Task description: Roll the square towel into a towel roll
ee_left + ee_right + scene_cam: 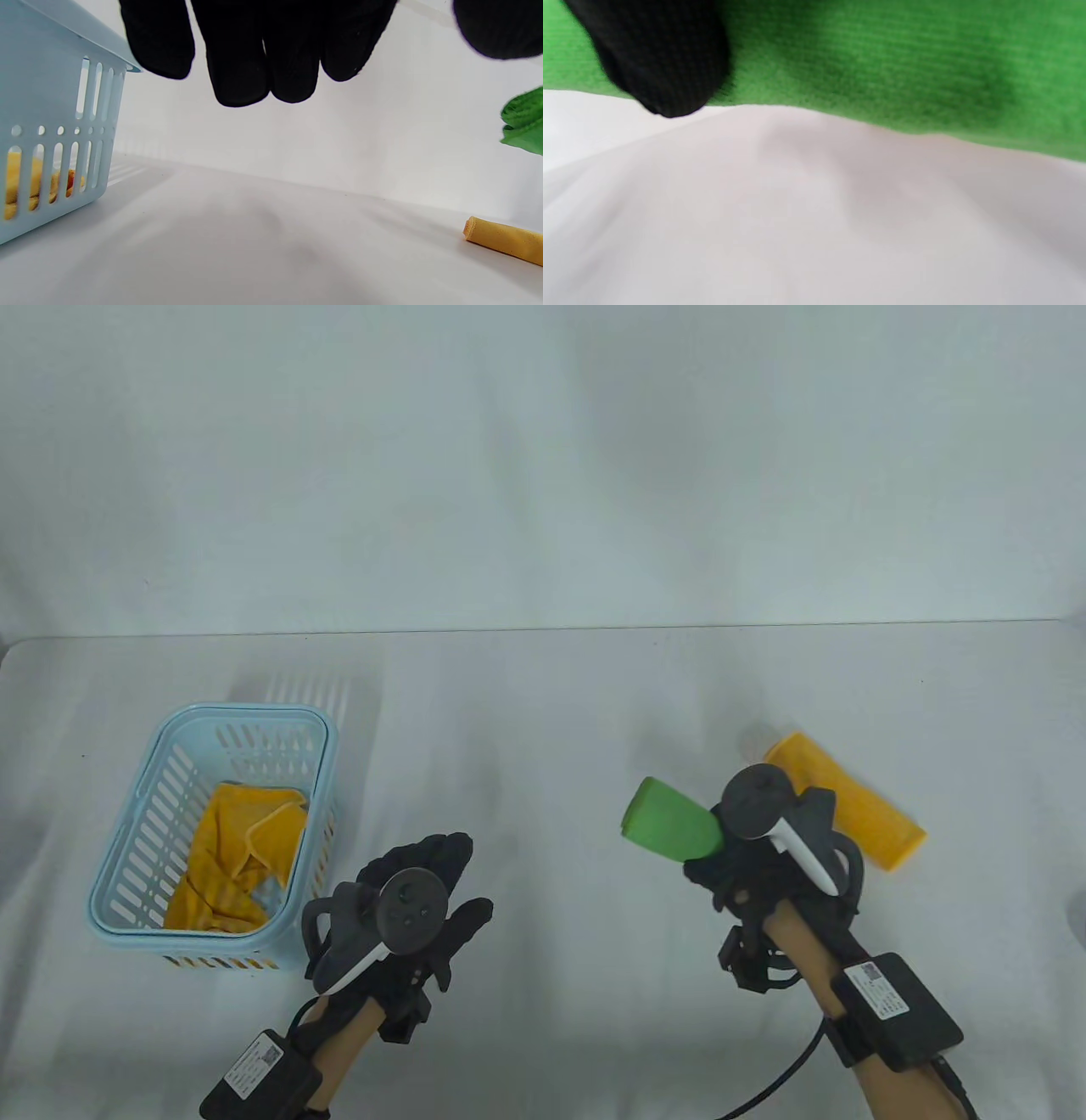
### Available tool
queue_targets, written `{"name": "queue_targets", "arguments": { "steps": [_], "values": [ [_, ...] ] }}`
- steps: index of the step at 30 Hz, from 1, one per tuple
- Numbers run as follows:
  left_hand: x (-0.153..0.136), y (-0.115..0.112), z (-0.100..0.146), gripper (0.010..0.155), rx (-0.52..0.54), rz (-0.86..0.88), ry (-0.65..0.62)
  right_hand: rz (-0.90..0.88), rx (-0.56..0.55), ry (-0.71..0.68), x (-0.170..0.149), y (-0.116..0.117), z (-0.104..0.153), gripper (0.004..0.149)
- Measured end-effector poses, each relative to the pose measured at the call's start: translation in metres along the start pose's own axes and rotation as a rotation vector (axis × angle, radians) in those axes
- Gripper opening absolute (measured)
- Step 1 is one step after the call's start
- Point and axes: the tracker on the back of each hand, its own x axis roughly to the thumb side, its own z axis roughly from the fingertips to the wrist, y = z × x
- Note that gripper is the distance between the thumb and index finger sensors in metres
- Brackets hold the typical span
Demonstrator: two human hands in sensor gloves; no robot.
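My right hand (730, 857) grips a rolled green towel (670, 821), held above the table at the right; one end sticks out to the left. The same green roll (865, 63) fills the top of the right wrist view, with a gloved fingertip (661, 63) over it. A rolled yellow towel (848, 810) lies on the table just behind my right hand, and its end (505, 239) shows in the left wrist view. My left hand (433, 882) hovers flat, its fingers (263, 55) straight, holding nothing, right of the basket.
A light blue slotted basket (127, 848) stands at the left with a crumpled yellow towel (237, 848) inside; its wall (46, 140) is close to my left hand. A white cloth covers the table (543, 712) and the backdrop behind it.
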Motion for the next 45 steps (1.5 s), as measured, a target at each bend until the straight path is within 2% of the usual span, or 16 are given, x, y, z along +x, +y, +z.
{"name": "queue_targets", "arguments": {
  "steps": [3,7,11,16,23,33,38,45],
  "values": [
    [0.002,-0.001,0.0,0.079,-0.001,-0.009,-0.005,0.0,-0.057,0.125,-0.035,-0.008,-0.023,0.07],
    [0.003,-0.001,0.0,0.08,0.002,-0.012,-0.005,0.009,-0.094,0.234,-0.067,0.003,-0.056,0.07],
    [0.004,-0.003,0.0,0.079,-0.002,-0.016,-0.008,0.088,-0.135,0.295,-0.079,0.023,-0.083,0.07],
    [0.006,-0.005,0.0,0.079,-0.014,-0.019,-0.013,0.194,-0.145,0.326,-0.081,0.047,-0.101,0.07],
    [0.009,-0.008,-0.001,0.079,-0.029,-0.024,-0.022,0.299,-0.184,0.352,-0.076,0.067,-0.11,0.073],
    [0.009,-0.008,-0.001,0.08,-0.03,-0.028,-0.024,0.34,-0.163,0.352,-0.077,0.072,-0.11,0.081],
    [0.008,-0.008,0.0,0.08,-0.029,-0.021,-0.021,0.343,-0.114,0.354,-0.077,0.069,-0.107,0.087],
    [0.007,-0.008,-0.001,0.079,-0.028,-0.02,-0.015,0.32,-0.088,0.353,-0.075,0.052,-0.096,0.091]
  ]
}}
